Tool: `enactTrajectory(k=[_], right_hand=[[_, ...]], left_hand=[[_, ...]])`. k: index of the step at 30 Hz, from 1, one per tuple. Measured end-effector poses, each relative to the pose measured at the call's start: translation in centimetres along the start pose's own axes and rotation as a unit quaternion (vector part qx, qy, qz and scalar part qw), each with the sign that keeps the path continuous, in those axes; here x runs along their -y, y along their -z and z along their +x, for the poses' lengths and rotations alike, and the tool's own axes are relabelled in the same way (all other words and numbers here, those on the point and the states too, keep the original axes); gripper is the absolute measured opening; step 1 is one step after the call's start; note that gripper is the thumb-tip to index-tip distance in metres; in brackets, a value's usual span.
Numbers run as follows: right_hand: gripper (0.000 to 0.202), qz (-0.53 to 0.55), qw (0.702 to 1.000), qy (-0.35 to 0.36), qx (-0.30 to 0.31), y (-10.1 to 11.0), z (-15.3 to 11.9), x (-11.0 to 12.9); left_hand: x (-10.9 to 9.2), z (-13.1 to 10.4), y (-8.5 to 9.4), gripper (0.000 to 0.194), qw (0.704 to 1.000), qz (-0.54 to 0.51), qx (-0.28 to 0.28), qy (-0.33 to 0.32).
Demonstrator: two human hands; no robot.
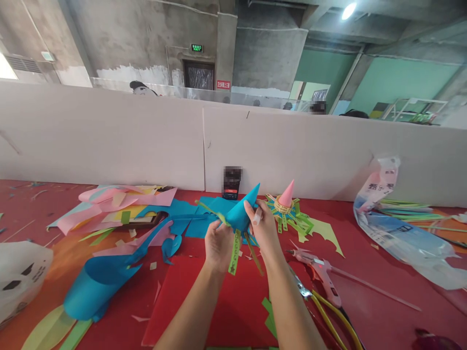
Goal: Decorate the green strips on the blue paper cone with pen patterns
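Red craft table, littered with cut paper and backed by a low white partition, fills the view as a person works a blue paper cone held above it. Both hands meet at the cone: the right hand pinches its far side between thumb and fingers, the left hand grips the near lower edge. The cone's long axis runs up and away from the fingers, tip pointing up and right. Green paper strips hang from the cone's rim between the two palms. A pink glue gun lies on the table just right of the right wrist; a finished pink-tipped cone stands beyond the knuckles.
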State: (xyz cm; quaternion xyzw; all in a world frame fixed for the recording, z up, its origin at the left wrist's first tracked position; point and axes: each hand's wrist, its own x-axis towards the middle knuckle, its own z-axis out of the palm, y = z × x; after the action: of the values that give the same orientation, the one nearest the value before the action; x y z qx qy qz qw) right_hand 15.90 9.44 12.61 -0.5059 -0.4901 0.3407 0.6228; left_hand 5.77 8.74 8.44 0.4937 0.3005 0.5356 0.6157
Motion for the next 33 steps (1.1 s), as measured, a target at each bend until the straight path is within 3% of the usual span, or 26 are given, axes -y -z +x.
enactTrajectory(k=[5,9,12,17,27,29,33], right_hand=[[0.036,-0.01,1.0,-0.011,0.012,0.1,0.0,-0.1],[0.032,-0.022,0.997,-0.02,0.073,0.0,-0.2,-0.3],[0.03,-0.05,0.996,0.01,0.076,-0.1,-0.2,-0.6],[0.029,-0.08,0.994,0.046,0.061,-0.3,0.0,-1.0],[0.03,-0.096,0.992,-0.001,0.087,0.0,-0.4,-0.6],[0.032,-0.11,0.992,0.001,0.068,0.0,-0.3,-0.6],[0.042,-0.101,0.993,0.034,-0.04,0.3,0.2,-0.8]], left_hand=[[-0.5,-0.3,0.1,0.08,0.991,-0.13,-0.007,0.023],[-0.4,0.0,0.1,0.083,0.979,-0.202,0.016,0.034],[-0.4,0.1,0.1,0.082,0.968,-0.248,0.022,0.026],[-0.9,0.1,-0.4,0.079,0.966,-0.259,0.01,0.013],[-1.6,-0.3,-1.3,0.074,0.973,-0.228,-0.026,0.005],[-1.5,-0.2,-1.2,0.072,0.968,-0.25,-0.018,0.008],[-1.1,-0.2,-1.0,0.071,0.952,-0.306,0.006,0.018]])
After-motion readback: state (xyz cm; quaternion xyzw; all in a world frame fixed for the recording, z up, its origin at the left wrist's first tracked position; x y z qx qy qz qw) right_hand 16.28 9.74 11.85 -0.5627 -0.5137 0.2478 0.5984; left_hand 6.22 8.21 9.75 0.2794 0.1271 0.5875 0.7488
